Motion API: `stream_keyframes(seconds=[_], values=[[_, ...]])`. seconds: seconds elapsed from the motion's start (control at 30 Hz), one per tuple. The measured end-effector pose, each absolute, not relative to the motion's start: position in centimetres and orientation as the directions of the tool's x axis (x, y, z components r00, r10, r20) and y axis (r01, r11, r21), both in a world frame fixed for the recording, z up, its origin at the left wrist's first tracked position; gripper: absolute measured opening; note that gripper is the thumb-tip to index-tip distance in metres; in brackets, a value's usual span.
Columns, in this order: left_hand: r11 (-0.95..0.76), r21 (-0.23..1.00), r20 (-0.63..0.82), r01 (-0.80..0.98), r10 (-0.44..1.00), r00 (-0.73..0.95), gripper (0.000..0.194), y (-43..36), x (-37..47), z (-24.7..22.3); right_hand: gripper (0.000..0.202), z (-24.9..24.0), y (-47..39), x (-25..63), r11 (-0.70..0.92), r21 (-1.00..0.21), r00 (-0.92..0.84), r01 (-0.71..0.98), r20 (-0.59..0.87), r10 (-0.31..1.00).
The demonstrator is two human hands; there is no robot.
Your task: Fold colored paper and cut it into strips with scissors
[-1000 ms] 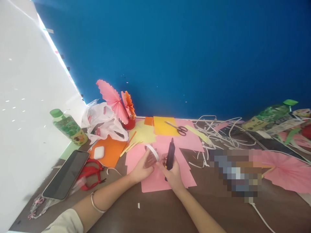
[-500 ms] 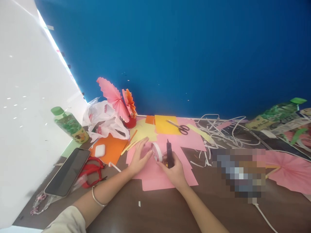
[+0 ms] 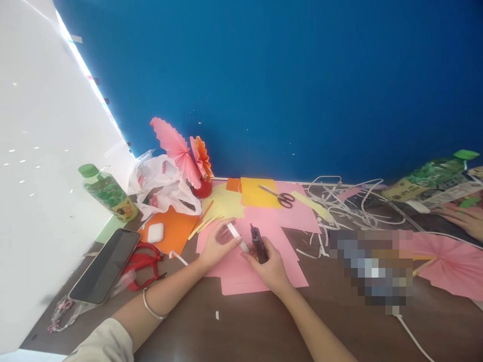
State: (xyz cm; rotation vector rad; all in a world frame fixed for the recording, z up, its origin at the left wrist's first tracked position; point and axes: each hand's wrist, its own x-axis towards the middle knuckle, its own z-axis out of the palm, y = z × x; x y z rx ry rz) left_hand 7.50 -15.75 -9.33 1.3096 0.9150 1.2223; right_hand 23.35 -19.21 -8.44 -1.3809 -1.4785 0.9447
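Observation:
A white tape roll (image 3: 237,236), seen nearly edge-on as a white band, is held above the pink paper (image 3: 247,282). My left hand (image 3: 217,246) grips its left side, thumb against it. In the palm of my right hand (image 3: 272,266) is a slim black tool (image 3: 258,245) with a narrow tip pointing up; its exact kind is unclear. The thumb and fingers of that hand reach the roll's lower right end. Scissors (image 3: 283,199) lie behind on the yellow paper (image 3: 254,190).
Left: a phone (image 3: 105,266), red straps (image 3: 141,269), a white case (image 3: 155,233), a green-capped bottle (image 3: 109,193) and plastic bags (image 3: 166,188). Behind stands a pleated pink paper fan (image 3: 177,151). Right: white cables (image 3: 362,206), another pink fan (image 3: 453,259) and another person's hand (image 3: 466,218).
The tape roll has turned from showing its ring to nearly edge-on. My left fingers have closed onto it. The black tool tilts more leftward. Another person's hand has appeared at right.

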Motion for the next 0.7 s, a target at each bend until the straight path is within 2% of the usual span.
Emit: stream_keyframes(seconds=[0.13, 0.23, 0.33, 0.5, 0.57, 0.7], values=[[-0.138, 0.980, 0.169, -0.141, 0.956, 0.239, 0.041, -15.9, 7.4, -9.7, 0.024, -8.6, -19.3, 23.5, 0.107, -0.923, 0.014, 0.369, 0.121, 0.993], [-0.155, 0.974, 0.198, -0.162, 0.937, 0.288, 0.047, -16.2, 7.6, -10.0, 0.021, -8.8, -19.4, 23.5, 0.125, -0.912, -0.040, 0.391, 0.119, 0.992], [-0.182, 0.972, 0.216, -0.152, 0.944, 0.249, 0.050, -16.5, 7.9, -10.1, 0.022, -8.8, -19.4, 23.4, 0.137, -0.915, -0.085, 0.378, 0.113, 0.990], [-0.147, 0.985, 0.157, -0.089, 0.981, 0.117, 0.056, -16.2, 7.4, -9.5, 0.041, -8.1, -19.1, 23.6, 0.198, -0.970, 0.068, 0.145, 0.209, 0.976], [-0.111, 0.991, 0.118, -0.078, 0.988, 0.099, 0.050, -15.7, 7.0, -9.2, 0.038, -7.7, -18.9, 24.1, 0.191, -0.979, 0.102, 0.072, 0.198, 0.975], [-0.111, 0.991, 0.115, -0.070, 0.992, 0.050, 0.039, -14.4, 6.4, -9.7, 0.025, -6.9, -18.2, 25.2, 0.119, -0.991, 0.048, 0.061, 0.122, 0.991]])
